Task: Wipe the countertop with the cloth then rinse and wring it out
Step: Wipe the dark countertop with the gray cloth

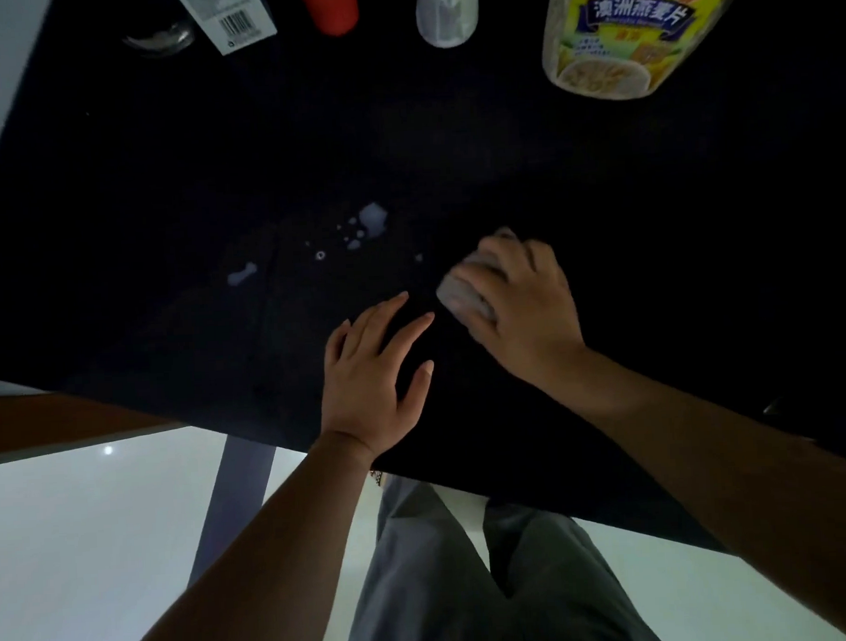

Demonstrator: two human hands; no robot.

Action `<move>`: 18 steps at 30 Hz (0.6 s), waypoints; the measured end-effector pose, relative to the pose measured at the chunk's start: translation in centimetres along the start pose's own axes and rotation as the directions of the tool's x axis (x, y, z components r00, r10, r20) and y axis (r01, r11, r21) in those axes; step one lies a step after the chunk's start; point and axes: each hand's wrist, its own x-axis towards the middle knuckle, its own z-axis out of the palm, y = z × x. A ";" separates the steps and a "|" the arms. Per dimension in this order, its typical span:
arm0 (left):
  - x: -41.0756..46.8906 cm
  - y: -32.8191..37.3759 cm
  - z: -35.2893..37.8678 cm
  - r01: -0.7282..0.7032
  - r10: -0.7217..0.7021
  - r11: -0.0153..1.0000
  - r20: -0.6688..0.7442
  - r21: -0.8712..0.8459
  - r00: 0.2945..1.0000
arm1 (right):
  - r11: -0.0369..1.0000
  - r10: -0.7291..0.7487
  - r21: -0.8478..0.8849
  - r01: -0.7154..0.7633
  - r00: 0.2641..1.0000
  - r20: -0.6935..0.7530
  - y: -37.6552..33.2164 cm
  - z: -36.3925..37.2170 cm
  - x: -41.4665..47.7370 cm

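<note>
Right hand (pixel 527 306) is clamped on the cloth (pixel 461 294), fingers curled over a pale bunched wad and pressing it onto the black countertop (pixel 163 186). The cloth pokes out at the hand's left and far sides; the rest is hidden under the palm. Left hand (pixel 375 385) holds nothing. Its fingers are straight and spread, and it lies flat on the top just left of the grip and nearer the person, with a small gap between it and the cloth. Key relation: the spill (pixel 373 218) lies left of and beyond the grip. It's a cluster of white droplets with the biggest blob at the far end, plus a separate smear (pixel 242 274) further left. One stray droplet sits just beside the cloth's far-left edge. The mess strings out across the body, running from near-left to far-right, so my read is that the stroke goes leftward and slightly away, along that axis. The right hand does the work. The left is about as close to the spill but empty, and its fingertips sit just on the near side of that path — may need to clear. Wipe looks barely started, since the liquid is intact; rinse and wring remain, and no sink is in view. The wad is small next to the spread, so expect more than one pass. Oat jar (pixel 626 35), red bottle (pixel 330 9) and clear container (pixel 446 14) stand well beyond the grip, out of the sweep.
</note>
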 end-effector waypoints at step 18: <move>-2.4 -4.7 -1.4 0.296 -0.287 0.954 -0.135 0.049 0.948 | 0.996 -0.087 0.039 0.084 0.993 0.077 -2.7 0.9 -1.2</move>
